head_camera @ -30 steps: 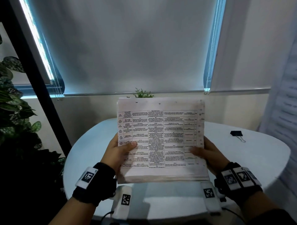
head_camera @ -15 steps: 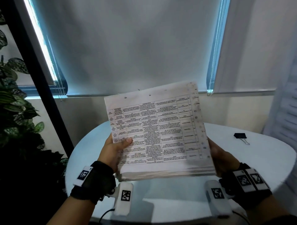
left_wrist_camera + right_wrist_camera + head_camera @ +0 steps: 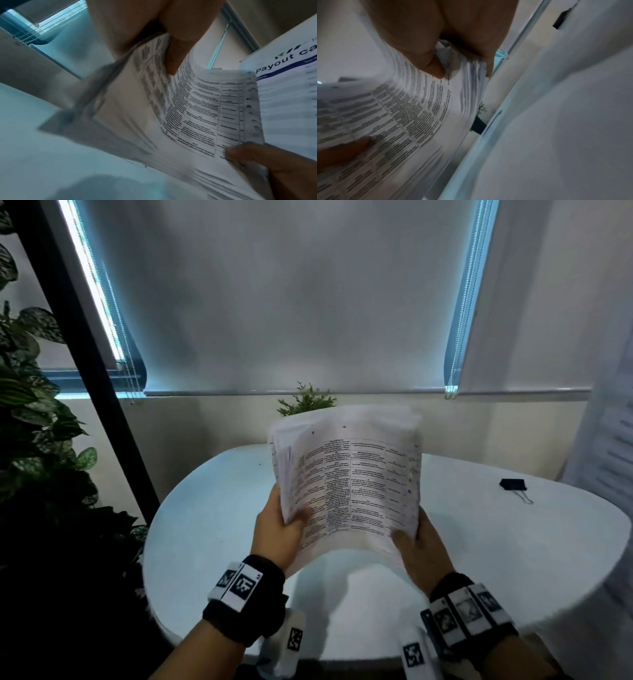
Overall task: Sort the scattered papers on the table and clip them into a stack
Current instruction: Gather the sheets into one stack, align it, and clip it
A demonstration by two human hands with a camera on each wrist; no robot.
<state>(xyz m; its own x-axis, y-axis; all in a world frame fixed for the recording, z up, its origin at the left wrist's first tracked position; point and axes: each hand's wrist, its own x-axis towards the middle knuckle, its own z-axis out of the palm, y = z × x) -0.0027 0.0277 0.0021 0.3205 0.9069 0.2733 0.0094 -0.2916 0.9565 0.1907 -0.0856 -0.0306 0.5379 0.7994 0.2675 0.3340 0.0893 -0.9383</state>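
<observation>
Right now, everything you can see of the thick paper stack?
The thick stack of white printed sheets is held upright above the round white table, bowed and fanned at its edges. The top sheet carries a dense text table, with punched holes along the right edge. The left hand and right hand grip its lower corners, thumbs in front.

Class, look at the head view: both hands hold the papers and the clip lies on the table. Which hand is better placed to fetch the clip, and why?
Right. The clip lies on the table beyond the right hand, away from the left hand. The left could probably hold the papers alone.
</observation>
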